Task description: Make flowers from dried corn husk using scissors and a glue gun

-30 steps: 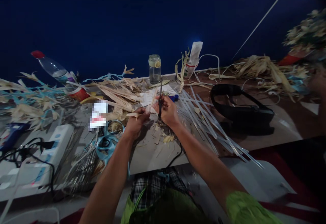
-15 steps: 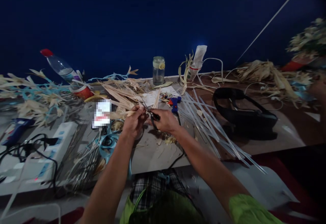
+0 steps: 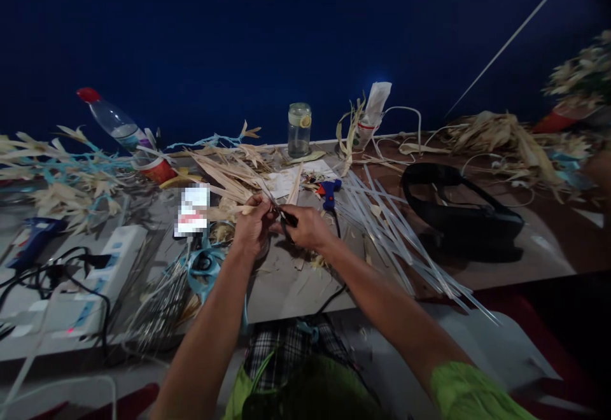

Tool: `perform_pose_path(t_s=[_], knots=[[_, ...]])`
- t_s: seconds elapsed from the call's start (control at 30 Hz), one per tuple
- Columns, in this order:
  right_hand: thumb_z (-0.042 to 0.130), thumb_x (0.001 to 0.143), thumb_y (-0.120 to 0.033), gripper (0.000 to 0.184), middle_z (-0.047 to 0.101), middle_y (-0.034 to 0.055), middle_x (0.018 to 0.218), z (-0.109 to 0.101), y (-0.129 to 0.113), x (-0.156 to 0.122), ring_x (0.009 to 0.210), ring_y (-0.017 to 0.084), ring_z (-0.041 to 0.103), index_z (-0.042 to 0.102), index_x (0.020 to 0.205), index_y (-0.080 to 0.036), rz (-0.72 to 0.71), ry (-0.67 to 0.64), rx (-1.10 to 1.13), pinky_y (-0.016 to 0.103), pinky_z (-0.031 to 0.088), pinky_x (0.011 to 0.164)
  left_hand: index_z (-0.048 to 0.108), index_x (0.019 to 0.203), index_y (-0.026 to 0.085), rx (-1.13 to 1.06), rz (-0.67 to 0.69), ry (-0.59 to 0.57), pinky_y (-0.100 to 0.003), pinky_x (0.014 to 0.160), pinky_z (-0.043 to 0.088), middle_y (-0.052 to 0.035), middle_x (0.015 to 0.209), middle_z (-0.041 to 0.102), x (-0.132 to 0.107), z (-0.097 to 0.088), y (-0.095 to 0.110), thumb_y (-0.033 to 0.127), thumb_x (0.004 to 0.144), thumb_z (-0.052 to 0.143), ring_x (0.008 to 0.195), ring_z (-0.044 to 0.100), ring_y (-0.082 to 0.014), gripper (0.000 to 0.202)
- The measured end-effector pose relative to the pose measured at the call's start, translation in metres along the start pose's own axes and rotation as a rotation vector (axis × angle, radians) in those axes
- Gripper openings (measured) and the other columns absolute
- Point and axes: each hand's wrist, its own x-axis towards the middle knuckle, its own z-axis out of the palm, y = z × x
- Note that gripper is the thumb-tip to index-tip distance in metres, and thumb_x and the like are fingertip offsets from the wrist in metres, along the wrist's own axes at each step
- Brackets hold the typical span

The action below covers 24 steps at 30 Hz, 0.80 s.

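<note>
– What's the right hand (image 3: 308, 224) got?
– Scissors (image 3: 283, 216), fingers curled round the handles, mid-frame, blades pointing up and left.
– And the left hand (image 3: 254, 224)?
– Pinched tight on a bit of pale corn husk (image 3: 247, 209), right by those blades.
– What's near them on the desk (image 3: 281, 302)?
– Blue glue gun (image 3: 329, 195) just to the right, translucent glue sticks (image 3: 400, 237) farther right, red-capped bottle (image 3: 114, 122) leaning at upper left
</note>
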Motion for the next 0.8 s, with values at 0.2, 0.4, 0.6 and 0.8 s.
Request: perform_pose_path(t_s=[0.2,0.4,0.6,0.8], knots=[[0.056,0.077,-0.039,0.025,0.057,-0.0015,0.065,0.0023,0.0006,0.0004,0.057,0.009,0.045,0.063,0.085,-0.017,0.021,0.01,0.085,0.018,0.03,0.054,0.049,0.068,0.016,0.01,0.024,0.005,-0.016,0.041,0.034,0.0065,0.053,0.048,0.0,0.0008,0.0012,0.022,0.054,0.077,0.042,0.043,-0.0034,0.032],[0.055,0.077,-0.037,0.023,0.058,-0.0005,0.065,0.0049,0.0021,0.0002,0.059,0.01,0.047,0.064,0.084,-0.017,0.025,0.035,0.123,0.018,0.031,0.056,0.048,0.068,0.016,0.031,0.033,0.008,-0.015,0.039,0.032,0.0068,0.053,0.047,0.0006,0.0,0.0013,0.024,0.054,0.077,0.043,0.042,-0.0034,0.033],[0.056,0.076,-0.036,0.02,0.056,-0.0012,0.063,0.0066,0.0039,0.0002,0.058,0.01,0.044,0.063,0.08,-0.017,0.033,0.036,0.106,0.018,0.03,0.055,0.048,0.069,0.016,0.028,0.027,0.022,-0.016,0.04,0.033,0.0072,0.053,0.047,0.0026,-0.0021,-0.0002,0.025,0.054,0.076,0.042,0.042,-0.0032,0.033],[0.055,0.077,-0.033,0.018,0.059,-0.0011,0.065,0.0061,0.0065,-0.0001,0.059,0.01,0.046,0.064,0.083,-0.019,0.046,0.025,0.05,0.019,0.03,0.056,0.049,0.069,0.016,0.027,0.035,0.035,-0.017,0.043,0.036,0.0071,0.055,0.049,0.0007,-0.0006,0.0022,0.022,0.053,0.076,0.041,0.041,-0.0021,0.032]])
